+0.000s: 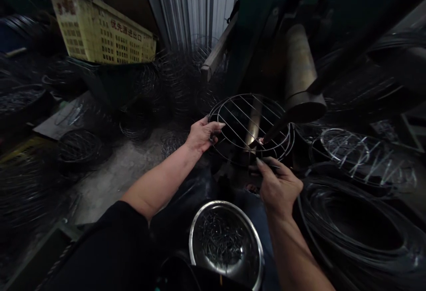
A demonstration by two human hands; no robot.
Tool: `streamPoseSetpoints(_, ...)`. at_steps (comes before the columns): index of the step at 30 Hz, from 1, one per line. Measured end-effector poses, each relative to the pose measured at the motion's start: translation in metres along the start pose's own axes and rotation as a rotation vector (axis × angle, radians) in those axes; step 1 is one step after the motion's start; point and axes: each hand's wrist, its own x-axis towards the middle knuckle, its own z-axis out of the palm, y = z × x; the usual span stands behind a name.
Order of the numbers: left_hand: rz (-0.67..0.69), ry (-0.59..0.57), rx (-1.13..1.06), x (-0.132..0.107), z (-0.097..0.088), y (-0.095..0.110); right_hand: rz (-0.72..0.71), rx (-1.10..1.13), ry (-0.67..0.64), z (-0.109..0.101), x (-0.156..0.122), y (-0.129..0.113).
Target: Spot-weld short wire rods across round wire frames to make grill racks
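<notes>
A round wire rack (244, 120), with parallel bars inside its ring, is held nearly level in front of me. My left hand (203, 135) pinches the rack's left rim between thumb and fingers. Below the near rim, my right hand (278, 182) is closed, thumb against darkened fingers; what it grips is too small and dark to make out. A slanted dark metal rod (276, 127) from the machine's thick cylindrical arm (301, 69) meets the rack near its front edge, at a small copper-coloured tip. A brass-coloured bar (254, 124) shows beneath the rack.
Short wire pieces (222, 240) lie in a steel bowl (194, 237) at my lap. A large wire coil (319, 211) and wire rings (353, 147) are at right. A yellow crate (100, 29) stands back left; a wooden beam (219, 49) juts out behind. Wire frames (80, 147) crowd the left floor.
</notes>
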Motion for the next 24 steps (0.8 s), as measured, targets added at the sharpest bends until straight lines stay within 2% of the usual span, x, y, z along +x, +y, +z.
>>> streamPoseSetpoints(9, -0.030, -0.036, -0.004, 0.018, 0.005, 0.006, -0.120, -0.017, -0.018, 0.005, 0.012, 0.001)
streamPoseSetpoints(24, -0.111, 0.039, -0.002, 0.024, 0.010, 0.005, -0.100, 0.015, 0.016, 0.009, 0.013, 0.001)
